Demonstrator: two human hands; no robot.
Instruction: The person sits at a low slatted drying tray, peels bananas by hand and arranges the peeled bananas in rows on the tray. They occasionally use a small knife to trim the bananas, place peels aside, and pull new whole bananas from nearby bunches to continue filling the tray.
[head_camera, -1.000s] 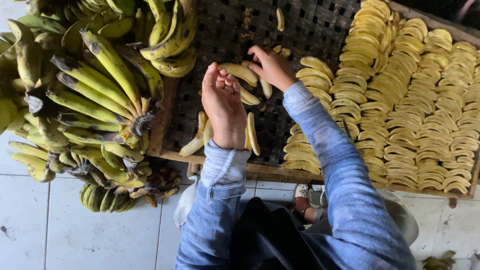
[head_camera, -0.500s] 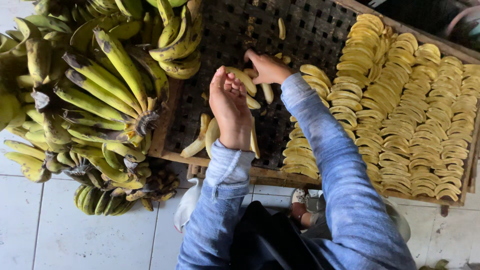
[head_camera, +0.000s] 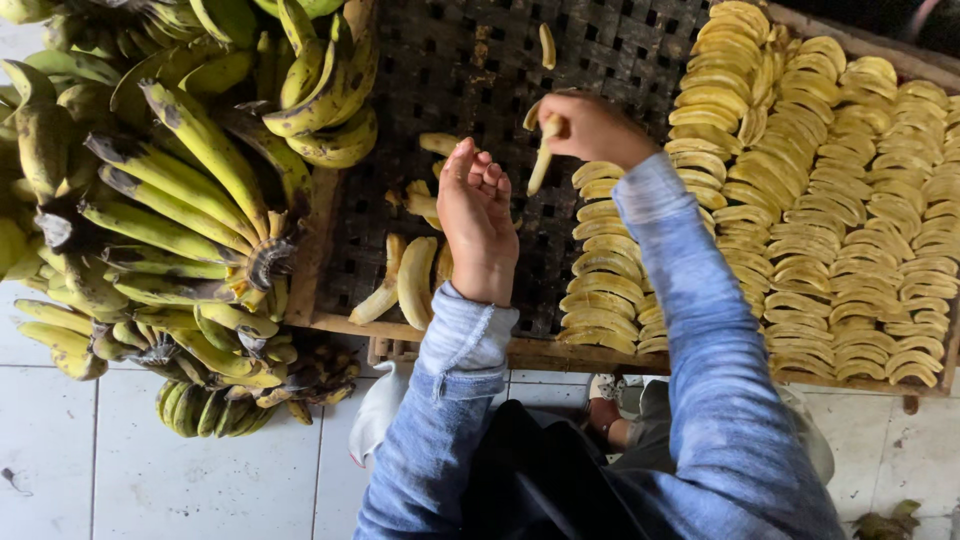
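Observation:
My right hand (head_camera: 592, 128) is raised over the dark woven tray (head_camera: 470, 70) and grips a peeled banana slice (head_camera: 541, 160) that hangs from its fingers. My left hand (head_camera: 478, 225) hovers palm down with curled fingers just above a few loose peeled banana pieces (head_camera: 414, 280) near the tray's front left; I cannot see anything in it. Rows of flat banana slices (head_camera: 800, 200) cover the right part of the tray, starting close beside my right forearm.
Big bunches of green-yellow unpeeled bananas (head_camera: 170, 210) are heaped at the left, partly over the tray's corner. One small slice (head_camera: 547, 45) lies alone at the tray's far side. White floor tiles (head_camera: 120, 450) lie below, with a white cloth (head_camera: 385, 415) under the tray edge.
My right hand has lifted a banana slice off the loose pile and moved it up and right. My left hand stayed above the loose pieces.

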